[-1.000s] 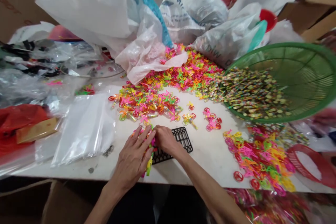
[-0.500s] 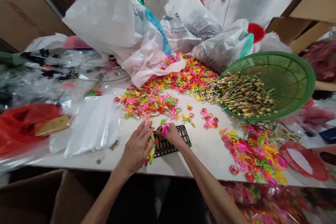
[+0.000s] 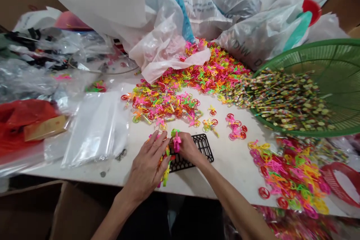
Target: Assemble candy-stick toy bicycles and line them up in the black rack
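Note:
A black plastic grid rack (image 3: 204, 146) lies on the white table in front of me. My left hand (image 3: 149, 157) rests flat over its left end, fingers stretched out and touching a row of small coloured plastic toy pieces (image 3: 165, 174). Beside it, my right hand (image 3: 187, 148) pinches a small pink plastic toy piece (image 3: 176, 142) above the rack, next to a green piece (image 3: 174, 132). The right fingertips are partly hidden. Behind the hands spreads a heap of loose coloured toy pieces (image 3: 165, 101), some with clear tubes among them.
A green basket (image 3: 303, 131) at right spills patterned sticks (image 3: 289, 101). More toy pieces (image 3: 292, 172) lie at front right near a red basket (image 3: 341, 185). Clear plastic bags (image 3: 92, 127) lie left. Large white sacks (image 3: 261, 30) stand behind; an open cardboard box (image 3: 75, 210) is below.
The view has shifted closer and slightly left, so the basket and heaps sit further right. Both hands keep nearly the same pose at the rack, the right still pinching the pink piece.

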